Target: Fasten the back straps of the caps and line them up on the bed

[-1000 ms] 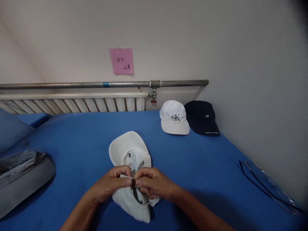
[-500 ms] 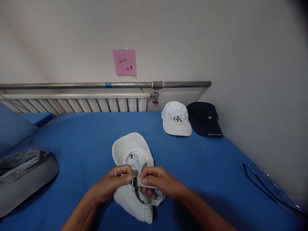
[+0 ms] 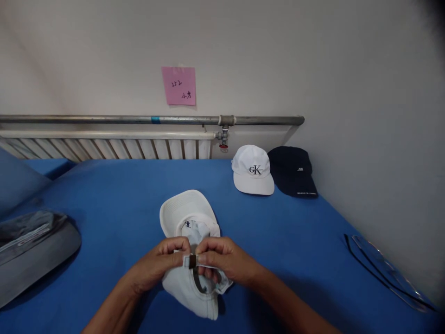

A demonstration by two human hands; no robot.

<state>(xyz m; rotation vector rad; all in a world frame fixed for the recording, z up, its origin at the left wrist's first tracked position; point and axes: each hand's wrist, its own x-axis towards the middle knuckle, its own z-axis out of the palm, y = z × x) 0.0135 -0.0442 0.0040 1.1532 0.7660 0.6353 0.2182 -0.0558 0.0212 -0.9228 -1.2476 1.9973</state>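
A white baseball cap (image 3: 190,294) lies tipped on the blue sheet, its brim (image 3: 186,211) pointing away from me and its inside showing. Across its back opening, both my hands are on the adjusting strap. My left hand (image 3: 158,260) pinches the strap beside a dark brown buckle or slider (image 3: 192,261), and a short light strap end shows just left of that piece. Close against its other side, my right hand (image 3: 227,259) pinches the strap between thumb and fingers, some fingertips curled inside the opening. The fingers hide part of the strap.
Another white cap (image 3: 253,169) with black letters and a dark navy cap (image 3: 293,170) sit side by side at the back right. A grey cap (image 3: 45,260) lies at left, eyeglasses (image 3: 385,273) at right. A radiator (image 3: 139,147) and pipe (image 3: 114,119) run along the wall.
My right hand has come closer to my left along the strap. A strap end now shows left of the brown piece. The whole view has shifted slightly.
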